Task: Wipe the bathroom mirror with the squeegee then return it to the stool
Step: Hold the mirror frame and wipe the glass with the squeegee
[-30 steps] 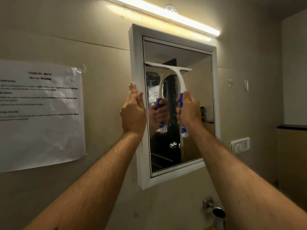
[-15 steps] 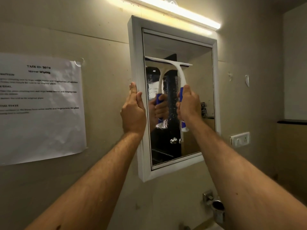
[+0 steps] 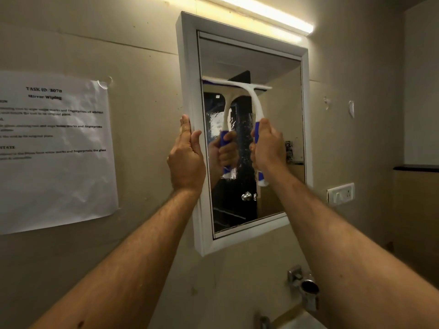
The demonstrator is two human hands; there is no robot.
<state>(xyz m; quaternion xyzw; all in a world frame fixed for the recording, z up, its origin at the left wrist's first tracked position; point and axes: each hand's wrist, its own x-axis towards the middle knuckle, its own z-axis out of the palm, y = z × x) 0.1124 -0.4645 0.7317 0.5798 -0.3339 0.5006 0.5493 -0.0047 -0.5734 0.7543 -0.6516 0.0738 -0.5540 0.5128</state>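
Note:
A white-framed mirror hangs on the beige wall. The squeegee, white with a blue grip, has its blade flat against the upper part of the glass. My right hand is closed around its blue handle. My left hand grips the mirror frame's left edge, fingers on the side and thumb on the front. The glass below the blade looks wet and streaked. The stool is out of view.
A printed task sheet is taped to the wall at left. A light bar glows above the mirror. A switch plate sits to the right, a metal tap and a basin corner below.
The squeegee and my right hand have shifted slightly down the glass relative to the frame. The view has tilted, so the mirror sits a little higher. My left hand stays on the frame.

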